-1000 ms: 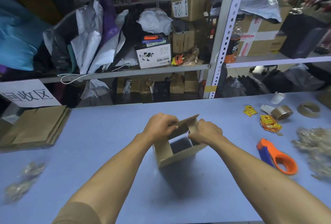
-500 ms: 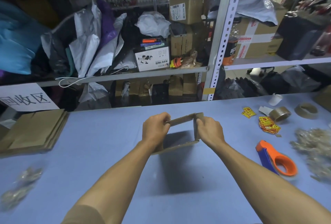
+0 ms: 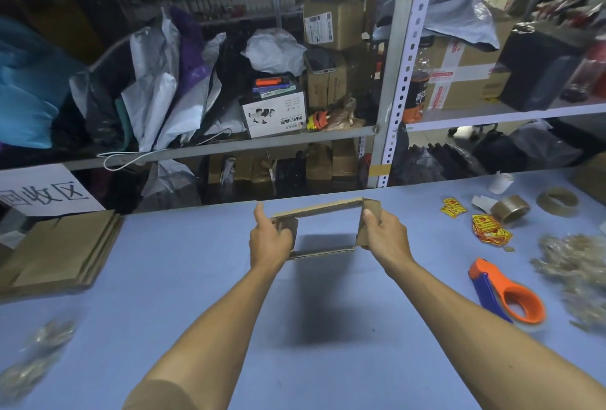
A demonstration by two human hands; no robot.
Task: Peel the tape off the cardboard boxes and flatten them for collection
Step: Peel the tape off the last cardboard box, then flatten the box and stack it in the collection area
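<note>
Left hand (image 3: 269,239), right hand (image 3: 383,235) grip cardboard box (image 3: 323,209) edges above table (image 3: 196,278).

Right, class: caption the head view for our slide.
Both hands, left and right, hold an opened cardboard box above the blue table.

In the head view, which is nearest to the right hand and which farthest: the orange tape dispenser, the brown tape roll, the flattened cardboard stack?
From the right hand:
1. Orange tape dispenser, to its lower right.
2. Brown tape roll, farther right, near the table's back.
3. Flattened cardboard stack, far left, beyond the left hand.
</note>
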